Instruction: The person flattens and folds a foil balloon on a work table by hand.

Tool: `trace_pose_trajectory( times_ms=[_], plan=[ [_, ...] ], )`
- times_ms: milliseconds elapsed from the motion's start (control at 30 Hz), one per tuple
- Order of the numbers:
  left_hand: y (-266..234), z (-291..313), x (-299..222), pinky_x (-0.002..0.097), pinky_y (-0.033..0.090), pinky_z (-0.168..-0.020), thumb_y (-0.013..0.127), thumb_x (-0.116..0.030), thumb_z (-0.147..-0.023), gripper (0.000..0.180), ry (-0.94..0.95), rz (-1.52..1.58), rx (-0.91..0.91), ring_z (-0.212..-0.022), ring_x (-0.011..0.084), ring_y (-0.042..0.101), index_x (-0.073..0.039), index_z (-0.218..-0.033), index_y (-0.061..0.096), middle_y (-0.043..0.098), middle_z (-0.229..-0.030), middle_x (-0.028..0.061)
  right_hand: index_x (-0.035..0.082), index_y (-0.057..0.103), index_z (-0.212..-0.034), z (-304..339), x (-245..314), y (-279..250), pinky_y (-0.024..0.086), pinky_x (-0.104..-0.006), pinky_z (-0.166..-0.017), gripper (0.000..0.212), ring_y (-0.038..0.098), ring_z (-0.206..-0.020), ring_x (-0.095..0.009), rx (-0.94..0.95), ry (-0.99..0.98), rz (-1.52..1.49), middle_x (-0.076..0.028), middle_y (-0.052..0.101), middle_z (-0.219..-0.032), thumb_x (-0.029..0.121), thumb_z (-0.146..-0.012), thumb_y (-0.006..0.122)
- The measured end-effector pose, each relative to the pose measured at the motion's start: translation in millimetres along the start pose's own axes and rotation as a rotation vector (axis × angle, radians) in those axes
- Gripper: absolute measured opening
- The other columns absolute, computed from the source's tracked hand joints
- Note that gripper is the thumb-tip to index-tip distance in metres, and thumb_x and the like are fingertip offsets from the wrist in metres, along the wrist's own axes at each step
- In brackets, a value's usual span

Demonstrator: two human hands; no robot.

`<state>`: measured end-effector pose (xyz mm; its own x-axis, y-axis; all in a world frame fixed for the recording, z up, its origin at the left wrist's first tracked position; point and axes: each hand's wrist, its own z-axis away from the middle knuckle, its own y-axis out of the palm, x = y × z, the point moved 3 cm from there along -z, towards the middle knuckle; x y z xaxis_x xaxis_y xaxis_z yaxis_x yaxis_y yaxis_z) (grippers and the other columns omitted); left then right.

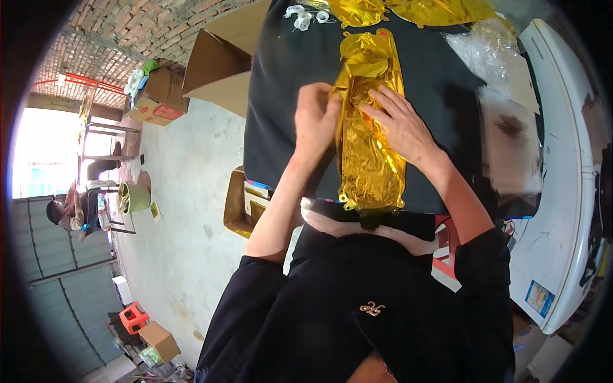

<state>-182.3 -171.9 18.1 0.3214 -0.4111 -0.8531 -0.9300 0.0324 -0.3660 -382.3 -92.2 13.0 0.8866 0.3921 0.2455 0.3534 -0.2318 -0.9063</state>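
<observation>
A long, flat gold foil balloon (371, 172) lies lengthwise on a black-covered table (287, 70), small tabs at its corners. Its near end reaches the table's front edge. My left hand (315, 118) is closed at the balloon's left edge, thumb and fingers pinching a raised fold of the foil. On the right, my right hand (403, 124) rests on the foil with its fingers stretched out and apart. The upper part of the balloon is creased and partly folded over between my hands.
More gold foil (440, 11) lies along the far edge, beside small white rings (305, 20). Clear plastic bags (491, 54) and a pale sheet (511, 140) lie at right, near a white appliance (555, 179). An open cardboard box (217, 60) stands left; a person (73, 210) sits farther off.
</observation>
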Motion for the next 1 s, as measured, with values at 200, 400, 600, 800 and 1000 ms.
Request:
trace_pose_trajectory(
  times_ms=[200, 400, 600, 800, 1000],
  plan=[
    [-47, 40, -4, 0.0461, 0.048, -0.099, 0.07, -0.005, -0.088, 0.034, 0.082, -0.334, -0.119, -0.113, 0.039, 0.057, -0.002, -0.12, 0.061, 0.063, -0.116, 0.018, 0.013, 0.061, -0.145, 2, -2, 3, 0.036, -0.0481, -0.124, 0.059, 0.04, -0.151, -0.036, 0.003, 0.015, 0.011, -0.018, 0.052, -0.154, -0.004, -0.089, 0.059],
    [-42, 77, -39, 0.0449, 0.043, -0.096, 0.075, -0.005, -0.082, 0.022, 0.386, -0.519, 0.175, -0.112, 0.0325, 0.057, -0.006, -0.104, 0.073, 0.066, -0.112, 0.0085, 0.013, 0.06, -0.146, 2, 2, -1, 0.034, -0.0493, -0.125, 0.059, 0.039, -0.152, -0.037, -0.015, 0.001, 0.051, -0.018, 0.049, -0.155, -0.004, -0.09, 0.058],
    [-40, 88, -44, 0.0415, 0.041, -0.098, 0.072, -0.005, -0.082, 0.022, 0.304, -0.46, 0.212, -0.114, 0.028, 0.058, -0.008, -0.102, 0.079, 0.069, -0.115, 0.0047, 0.01, 0.058, -0.148, 0, 2, -2, 0.029, -0.0506, -0.127, 0.057, 0.037, -0.152, -0.038, -0.009, -0.02, 0.075, -0.018, 0.049, -0.155, -0.002, -0.092, 0.058],
    [-36, 87, -40, 0.0406, 0.04, -0.101, 0.066, 0.001, -0.08, 0.027, 0.18, -0.361, 0.274, -0.115, 0.0283, 0.056, -0.007, -0.102, 0.079, 0.069, -0.116, 0.0051, 0.009, 0.057, -0.148, 1, -1, -1, 0.028, -0.0511, -0.128, 0.055, 0.036, -0.152, -0.038, -0.02, -0.008, 0.046, -0.018, 0.048, -0.155, -0.002, -0.093, 0.059],
    [-39, 86, -42, 0.0412, 0.039, -0.102, 0.066, 0.003, -0.078, 0.032, 0.164, -0.403, 0.265, -0.116, 0.0283, 0.056, -0.008, -0.105, 0.08, 0.069, -0.117, 0.0045, 0.009, 0.057, -0.148, 1, 0, -2, 0.027, -0.0507, -0.128, 0.055, 0.036, -0.152, -0.038, -0.041, 0.001, 0.014, -0.018, 0.049, -0.154, -0.002, -0.094, 0.058]
  ],
)
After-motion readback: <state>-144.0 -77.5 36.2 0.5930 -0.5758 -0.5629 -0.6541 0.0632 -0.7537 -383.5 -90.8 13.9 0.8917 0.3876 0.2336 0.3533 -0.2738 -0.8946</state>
